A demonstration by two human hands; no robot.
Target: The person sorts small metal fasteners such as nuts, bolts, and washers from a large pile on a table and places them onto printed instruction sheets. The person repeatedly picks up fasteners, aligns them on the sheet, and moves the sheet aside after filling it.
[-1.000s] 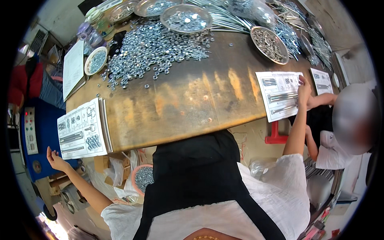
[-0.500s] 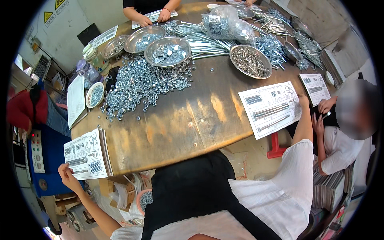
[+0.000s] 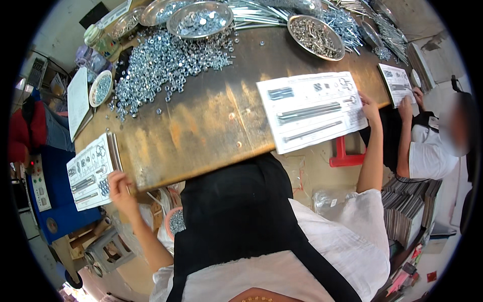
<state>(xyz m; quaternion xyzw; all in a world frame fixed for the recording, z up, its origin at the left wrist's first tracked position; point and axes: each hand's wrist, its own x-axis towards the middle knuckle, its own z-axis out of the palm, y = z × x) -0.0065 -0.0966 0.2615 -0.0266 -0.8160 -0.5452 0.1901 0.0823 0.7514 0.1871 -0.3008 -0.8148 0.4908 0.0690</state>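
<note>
right hand now atop glossy printed sheet

Large printed sheet: white, pictures of long bolts and small parts, flat on worn wooden table, near edge overhanging, right edge under fingers. Smaller printed sheet: white, similar hardware pictures, at table's left corner, tilted, lower corner beside fingers.

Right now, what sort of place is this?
Probably a hardware sorting or packing workshop: a worn wooden table heaped with loose metal nuts, round pans of screws, and illustrated parts sheets.
</note>
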